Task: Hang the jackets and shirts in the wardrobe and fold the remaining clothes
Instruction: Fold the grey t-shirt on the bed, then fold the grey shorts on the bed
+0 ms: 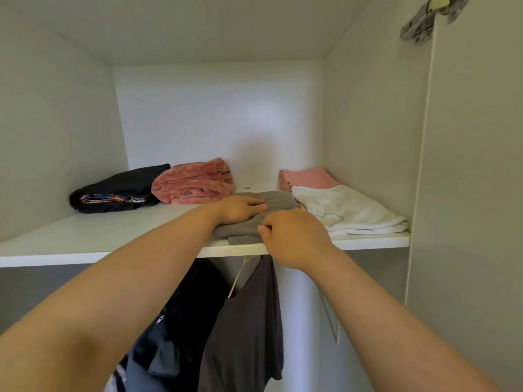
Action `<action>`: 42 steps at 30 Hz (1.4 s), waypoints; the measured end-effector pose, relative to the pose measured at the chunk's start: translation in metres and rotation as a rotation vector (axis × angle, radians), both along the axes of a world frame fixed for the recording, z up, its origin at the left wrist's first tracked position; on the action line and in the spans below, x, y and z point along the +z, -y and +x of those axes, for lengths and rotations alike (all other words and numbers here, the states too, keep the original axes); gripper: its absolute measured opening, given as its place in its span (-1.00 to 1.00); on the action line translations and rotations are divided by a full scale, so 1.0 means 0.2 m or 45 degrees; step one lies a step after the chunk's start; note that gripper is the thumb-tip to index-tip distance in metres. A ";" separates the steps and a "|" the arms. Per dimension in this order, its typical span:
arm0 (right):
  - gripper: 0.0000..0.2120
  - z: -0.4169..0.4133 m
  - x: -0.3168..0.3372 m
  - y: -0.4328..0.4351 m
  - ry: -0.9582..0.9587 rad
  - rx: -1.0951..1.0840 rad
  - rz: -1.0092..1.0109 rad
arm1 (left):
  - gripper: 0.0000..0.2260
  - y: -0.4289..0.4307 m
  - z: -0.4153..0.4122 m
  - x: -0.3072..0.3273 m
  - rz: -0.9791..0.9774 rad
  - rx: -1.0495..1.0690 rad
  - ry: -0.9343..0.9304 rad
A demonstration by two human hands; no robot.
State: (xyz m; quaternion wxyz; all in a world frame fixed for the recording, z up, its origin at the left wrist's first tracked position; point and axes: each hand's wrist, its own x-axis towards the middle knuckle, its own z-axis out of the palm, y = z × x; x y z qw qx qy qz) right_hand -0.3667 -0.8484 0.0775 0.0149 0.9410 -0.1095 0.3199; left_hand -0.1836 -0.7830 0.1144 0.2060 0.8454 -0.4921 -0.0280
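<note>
Folded grey knit garment [280, 200] lies on the white wardrobe shelf [85, 239] beneath 2 hands: left hand [240, 209] flat-fingered on top, right hand [294, 236] curled at its near edge, grip unclear. Limp and light; lift from under the folds.

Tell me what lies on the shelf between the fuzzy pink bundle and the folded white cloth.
The head view shows a folded grey garment there, with the left hand resting on top and the right hand gripping its front edge.

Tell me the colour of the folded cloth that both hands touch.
Grey. The folded cloth shows best in the head view.
</note>
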 end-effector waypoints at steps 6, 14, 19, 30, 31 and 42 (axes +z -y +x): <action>-0.69 0.12 -0.09 0.09 0.239 -0.013 -0.033 | -0.65 0.03 0.06 0.02 -0.153 0.099 0.130; -0.57 0.05 0.02 -0.11 0.636 0.065 0.243 | -0.77 -0.35 -0.22 -0.09 -0.475 0.123 0.248; -0.53 -0.02 -0.05 -0.55 0.691 0.494 0.693 | -0.88 -0.94 -0.63 -0.32 -1.022 0.255 0.226; -0.52 -0.19 -1.01 -2.19 -0.601 1.358 0.702 | -0.70 -2.45 -1.60 -1.33 -1.231 1.555 -0.324; -0.50 -0.26 -1.11 -2.36 -0.705 1.422 0.671 | -0.70 -2.57 -1.71 -1.43 -1.256 1.674 -0.348; -0.44 -1.19 -2.03 -3.72 -1.734 1.750 0.057 | -0.72 -3.54 -3.00 -2.54 -1.371 3.030 -0.855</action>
